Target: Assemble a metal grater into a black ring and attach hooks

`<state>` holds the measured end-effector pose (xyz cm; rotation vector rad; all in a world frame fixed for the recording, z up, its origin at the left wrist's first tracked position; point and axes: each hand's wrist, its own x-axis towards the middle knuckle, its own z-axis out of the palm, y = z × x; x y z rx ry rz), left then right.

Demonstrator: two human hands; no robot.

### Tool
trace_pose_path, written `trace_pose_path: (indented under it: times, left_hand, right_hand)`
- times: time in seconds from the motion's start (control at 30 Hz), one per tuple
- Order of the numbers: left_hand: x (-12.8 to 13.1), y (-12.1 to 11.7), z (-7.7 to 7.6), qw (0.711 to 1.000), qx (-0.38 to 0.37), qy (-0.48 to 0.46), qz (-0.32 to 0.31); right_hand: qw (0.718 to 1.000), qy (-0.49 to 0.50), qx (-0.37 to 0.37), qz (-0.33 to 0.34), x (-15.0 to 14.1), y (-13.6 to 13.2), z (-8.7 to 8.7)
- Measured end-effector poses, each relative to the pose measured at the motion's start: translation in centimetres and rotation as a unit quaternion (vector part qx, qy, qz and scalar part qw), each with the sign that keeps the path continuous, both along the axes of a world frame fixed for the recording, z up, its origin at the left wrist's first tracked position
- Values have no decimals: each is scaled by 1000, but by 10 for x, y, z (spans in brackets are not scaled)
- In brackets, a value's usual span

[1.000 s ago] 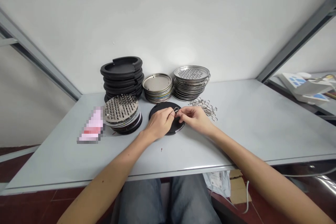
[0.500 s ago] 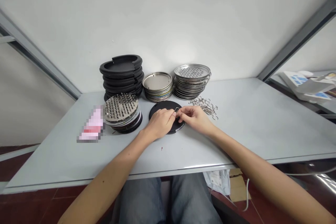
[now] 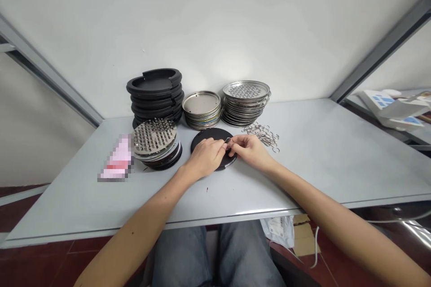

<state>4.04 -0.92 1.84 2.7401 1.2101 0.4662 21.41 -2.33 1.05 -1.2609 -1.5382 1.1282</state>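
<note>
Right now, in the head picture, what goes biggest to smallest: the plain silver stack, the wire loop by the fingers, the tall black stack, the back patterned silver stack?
1. Tall black stack
2. Back patterned silver stack
3. Plain silver stack
4. Wire loop, partly hidden but clearly smallest

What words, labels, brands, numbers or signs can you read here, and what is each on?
No text can be read in this view.
White label on the plastic bag under the table: printed marks, too small and blurred to read.
Pink item: pixelated, nothing legible.
Black disc: no lettering visible.
Blue-and-white item at far right: nothing legible.
</note>
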Motion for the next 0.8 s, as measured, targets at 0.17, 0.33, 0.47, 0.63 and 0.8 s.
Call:
trace_pose_path:
  times: [0.17, 0.33, 0.47, 0.63, 0.8]
  left_hand:
    - [1, 0, 1, 1000, 2, 12, 5]
    - [1, 0, 2, 1000, 6, 28, 5]
    - [2, -1, 3, 999, 2, 39, 9]
    - [2, -2, 4, 998, 11, 66, -2]
    - [4, -4, 4, 994, 29, 103, -18]
  right_hand:
    - [1000, 12, -16, 2, 1, 0, 0]
    - [999, 24, -31, -8, 1, 1, -2]
    - [998, 37, -52, -17, 0, 0, -5]
    - [995, 62, -76, -27, -1, 0, -6]
    - [988, 100, -115, -39, -3, 0, -3]
